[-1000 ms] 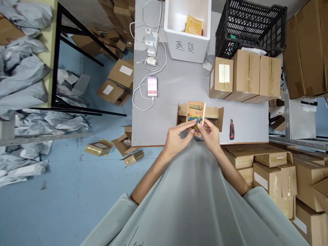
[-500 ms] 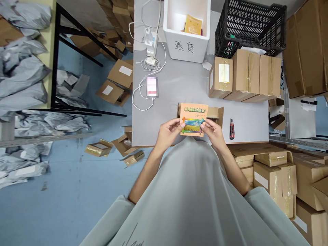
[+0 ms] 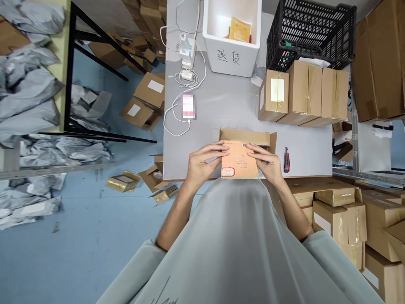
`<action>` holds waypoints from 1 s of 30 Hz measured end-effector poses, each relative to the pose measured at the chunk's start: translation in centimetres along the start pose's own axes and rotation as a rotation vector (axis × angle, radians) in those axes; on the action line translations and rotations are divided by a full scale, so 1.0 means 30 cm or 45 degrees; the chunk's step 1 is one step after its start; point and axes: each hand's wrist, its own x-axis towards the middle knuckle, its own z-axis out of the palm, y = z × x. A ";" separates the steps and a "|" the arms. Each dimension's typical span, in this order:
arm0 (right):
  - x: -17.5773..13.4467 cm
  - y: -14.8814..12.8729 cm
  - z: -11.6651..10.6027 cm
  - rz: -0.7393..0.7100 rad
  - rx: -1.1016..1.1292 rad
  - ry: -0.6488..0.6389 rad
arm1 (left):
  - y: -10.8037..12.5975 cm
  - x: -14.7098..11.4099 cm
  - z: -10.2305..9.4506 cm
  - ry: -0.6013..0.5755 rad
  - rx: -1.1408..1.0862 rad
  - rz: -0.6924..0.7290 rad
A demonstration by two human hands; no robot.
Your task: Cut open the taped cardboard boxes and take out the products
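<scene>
Between my two hands is a small orange book (image 3: 239, 160), held by its left and right edges close to my body. The face turned up is plain orange with small print and a red-framed stamp in its lower left corner. My left hand (image 3: 205, 162) grips the left edge, fingers on top. On the right edge, my right hand (image 3: 267, 162) holds it the same way. Just beyond the book stands an open cardboard box (image 3: 249, 136), partly hidden by the book and my right hand. To the right lies a red and black utility knife (image 3: 286, 160).
A white bin (image 3: 232, 63) with a yellow book inside stands at the back, beside a black crate (image 3: 311, 33). Several taped cartons (image 3: 305, 93) line the table's right rear. A charging phone (image 3: 189, 106) and power strip (image 3: 187, 50) lie left. Boxes and grey parcels surround the table.
The book has been turned over: its colourful picture cover faced up before, and the plain orange side with the stamp shows now. Both hands have shifted their grip along its edges.
</scene>
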 end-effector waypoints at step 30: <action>-0.004 0.025 -0.037 0.674 0.405 0.017 | 0.030 0.024 0.090 -0.018 -0.287 -0.677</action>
